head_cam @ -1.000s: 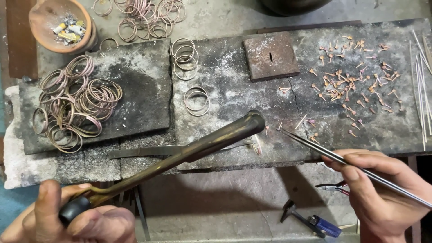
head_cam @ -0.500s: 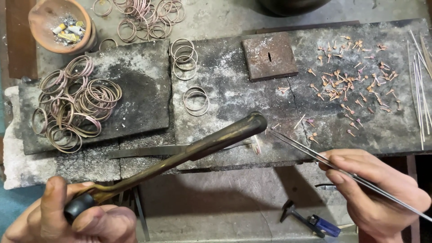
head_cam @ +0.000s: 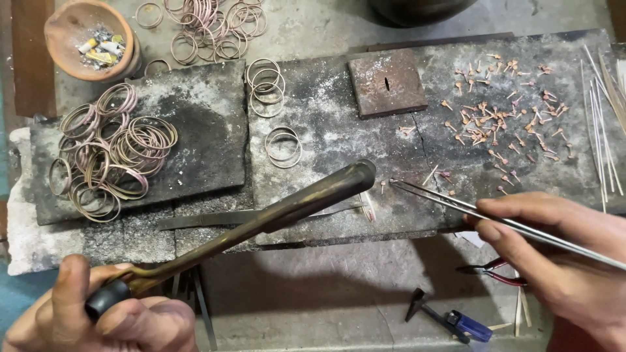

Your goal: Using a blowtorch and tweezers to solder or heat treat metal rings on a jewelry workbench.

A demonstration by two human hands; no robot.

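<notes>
A scorched, soot-grey table (head_cam: 326, 124) of cracked stone slabs fills the view, with a bare concrete floor below its front edge. The left hand (head_cam: 104, 313), low at the left, has its fingers (head_cam: 150, 326) clenched around the black grip of a long brass torch (head_cam: 261, 218), whose tube slants up to the right and ends in an open nozzle over the slab's front edge. The right hand (head_cam: 561, 261) comes in from the right, its fingers (head_cam: 515, 218) pinched on long steel tweezers (head_cam: 456, 205); the tips lie close together just right of the nozzle, near a few small pins on the slab, and whether they hold anything cannot be told. A flat metal strip (head_cam: 215, 218) lies under the torch tube. Farther out, a heap of thin wire rings (head_cam: 107, 153) sits on the dark left slab, with more rings near the middle and top. A rusty square block (head_cam: 388, 81) with a slot lies behind, small copper pins (head_cam: 502, 117) are scattered to its right, and thin rods (head_cam: 600, 117) rest at the far right. A clay bowl (head_cam: 68, 29) stands top left. Red-handled pliers (head_cam: 492, 270) and a blue lighter (head_cam: 473, 326) lie on the floor.
</notes>
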